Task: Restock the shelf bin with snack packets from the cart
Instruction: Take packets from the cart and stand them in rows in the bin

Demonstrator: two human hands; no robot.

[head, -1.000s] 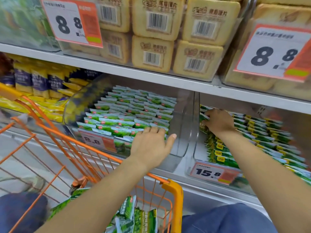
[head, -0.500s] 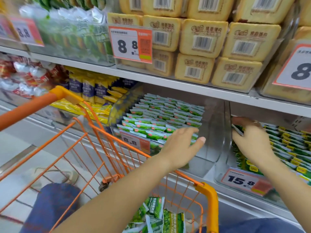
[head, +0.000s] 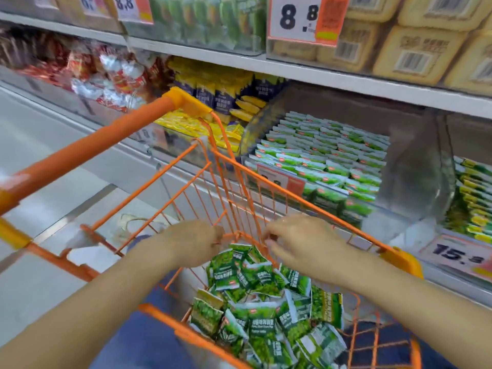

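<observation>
Green snack packets point(head: 263, 310) lie in a loose heap at the bottom of the orange wire cart point(head: 306, 201). Both hands hang inside the cart just above the heap. My left hand point(head: 190, 242) has its fingers curled downward and holds nothing that I can see. My right hand point(head: 298, 242) has loosely curled fingers over the packets, also empty as far as the blurred frame shows. The clear shelf bin point(head: 415, 166) beyond the cart holds rows of the same green packets point(head: 327, 158), with free room at its right side.
A second bin of yellow-green packets point(head: 474, 198) with a 15.8 price tag point(head: 458, 255) stands at the right. Yellow and blue packs point(head: 223, 99) and red packs point(head: 106, 75) fill bins at the left. The cart's handle bar point(head: 87, 150) crosses the left.
Both hands have left the shelf bins and dropped down into the cart above the packet heap. The view has swung left and down onto the cart.
</observation>
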